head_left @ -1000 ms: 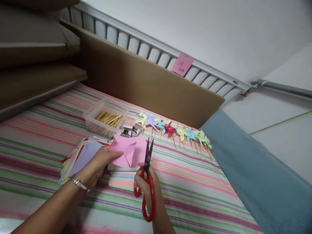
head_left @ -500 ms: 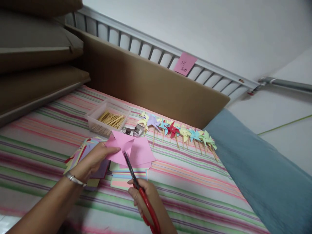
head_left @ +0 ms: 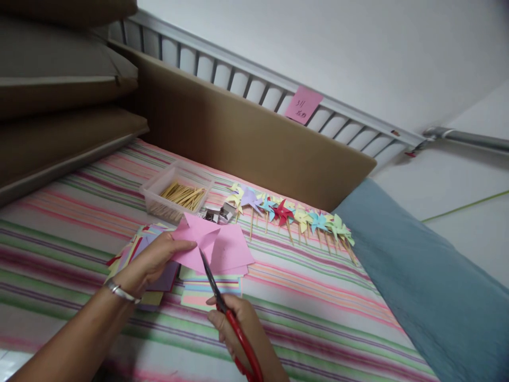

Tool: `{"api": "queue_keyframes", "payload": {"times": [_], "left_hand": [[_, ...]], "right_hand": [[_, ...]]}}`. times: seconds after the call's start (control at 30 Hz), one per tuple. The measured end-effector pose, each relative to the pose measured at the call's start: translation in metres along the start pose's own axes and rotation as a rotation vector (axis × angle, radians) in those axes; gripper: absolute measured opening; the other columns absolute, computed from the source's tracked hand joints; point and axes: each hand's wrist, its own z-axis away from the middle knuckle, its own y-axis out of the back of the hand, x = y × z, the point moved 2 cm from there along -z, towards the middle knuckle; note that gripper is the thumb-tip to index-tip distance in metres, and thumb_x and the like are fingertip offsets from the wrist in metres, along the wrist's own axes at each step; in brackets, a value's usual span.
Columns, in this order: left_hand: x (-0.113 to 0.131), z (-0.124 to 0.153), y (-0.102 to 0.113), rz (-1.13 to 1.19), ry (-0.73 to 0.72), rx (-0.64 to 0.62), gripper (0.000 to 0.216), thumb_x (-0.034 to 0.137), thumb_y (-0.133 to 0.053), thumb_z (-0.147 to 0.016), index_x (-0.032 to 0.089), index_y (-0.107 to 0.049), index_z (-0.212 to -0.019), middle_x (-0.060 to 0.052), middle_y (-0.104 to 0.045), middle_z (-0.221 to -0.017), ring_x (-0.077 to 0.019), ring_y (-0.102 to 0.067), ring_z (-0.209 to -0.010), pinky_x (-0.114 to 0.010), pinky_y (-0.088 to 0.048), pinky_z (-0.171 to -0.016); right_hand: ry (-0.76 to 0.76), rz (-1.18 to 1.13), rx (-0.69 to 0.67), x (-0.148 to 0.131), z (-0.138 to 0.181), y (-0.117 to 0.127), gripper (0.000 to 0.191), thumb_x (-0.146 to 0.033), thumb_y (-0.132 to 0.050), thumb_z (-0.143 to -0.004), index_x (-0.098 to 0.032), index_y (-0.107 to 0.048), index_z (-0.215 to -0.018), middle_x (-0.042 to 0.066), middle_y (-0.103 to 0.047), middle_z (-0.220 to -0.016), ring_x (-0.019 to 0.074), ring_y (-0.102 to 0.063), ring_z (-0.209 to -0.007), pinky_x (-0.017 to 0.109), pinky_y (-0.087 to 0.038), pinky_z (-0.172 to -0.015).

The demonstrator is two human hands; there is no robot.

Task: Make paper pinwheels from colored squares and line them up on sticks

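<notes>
My left hand pinches a pink paper square by its left side; slits run into the paper and one flap stands up. In my right hand is a pair of scissors with red handles, its dark blades pointing up at the paper's lower edge. Whether the blades are fully closed is hard to make out. Beneath lies another pink sheet on a pile of pastel paper squares. A second stack of coloured paper sits partly under my left wrist.
Behind the paper stands a clear plastic box of wooden sticks, beside small metallic packets. Finished paper pinwheels on sticks lie in a row to the right. A brown board leans on the radiator; cushions are stacked left.
The scissor blades have shifted slightly left against the pink paper and look more closed. My left hand keeps its grip almost unmoved.
</notes>
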Motion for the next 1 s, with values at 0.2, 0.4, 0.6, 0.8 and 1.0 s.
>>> {"api": "queue_keyframes", "payload": {"times": [0.2,0.4,0.6,0.8,1.0], "left_hand": [[-0.0013,0.0013,0.0027,0.010,0.001,-0.004,0.017,0.019,-0.074,-0.061,0.016,-0.073,-0.077,-0.003,-0.074,-0.074,-0.0175,-0.064,-0.067,-0.025,-0.045,-0.066],[0.0004,0.0031,0.0006,0.037,-0.007,-0.022,0.019,0.017,-0.075,-0.060,0.016,-0.073,-0.079,-0.002,-0.075,-0.075,-0.0173,-0.064,-0.067,-0.026,-0.045,-0.067],[-0.0007,0.0022,0.0004,0.032,0.000,-0.031,0.018,0.017,-0.074,-0.060,0.015,-0.073,-0.078,-0.003,-0.075,-0.075,-0.0178,-0.065,-0.069,-0.026,-0.045,-0.070],[-0.0008,0.0020,-0.0003,0.047,0.018,-0.043,0.022,0.018,-0.075,-0.060,0.015,-0.073,-0.082,-0.004,-0.075,-0.080,-0.0188,-0.066,-0.071,-0.026,-0.046,-0.071],[-0.0012,0.0012,0.0008,0.036,0.008,-0.054,0.021,0.019,-0.074,-0.060,0.015,-0.074,-0.081,-0.004,-0.075,-0.079,-0.0182,-0.065,-0.072,-0.025,-0.045,-0.070]], "right_hand": [[-0.003,0.002,0.017,-0.0024,0.0022,-0.0007,0.035,-0.036,-0.063,-0.072,-0.015,-0.066,-0.100,-0.004,-0.047,-0.056,0.0075,-0.042,-0.045,0.019,-0.032,-0.041],[-0.010,0.009,-0.015,-0.0023,0.0019,-0.0001,0.035,-0.036,-0.064,-0.072,-0.015,-0.065,-0.100,-0.004,-0.048,-0.057,0.0087,-0.044,-0.046,0.020,-0.033,-0.044],[0.008,-0.005,0.013,-0.0052,0.0032,-0.0013,0.032,-0.033,-0.062,-0.073,-0.015,-0.065,-0.099,-0.004,-0.047,-0.059,0.0072,-0.041,-0.046,0.020,-0.033,-0.045],[0.016,-0.032,0.047,-0.0037,0.0046,-0.0048,0.031,-0.035,-0.063,-0.073,-0.015,-0.066,-0.096,-0.005,-0.044,-0.055,0.0073,-0.039,-0.045,0.019,-0.029,-0.042],[0.035,-0.021,0.017,-0.0004,0.0014,-0.0033,0.029,-0.034,-0.062,-0.075,-0.015,-0.065,-0.096,-0.005,-0.043,-0.054,0.0072,-0.039,-0.044,0.018,-0.029,-0.041]]}}
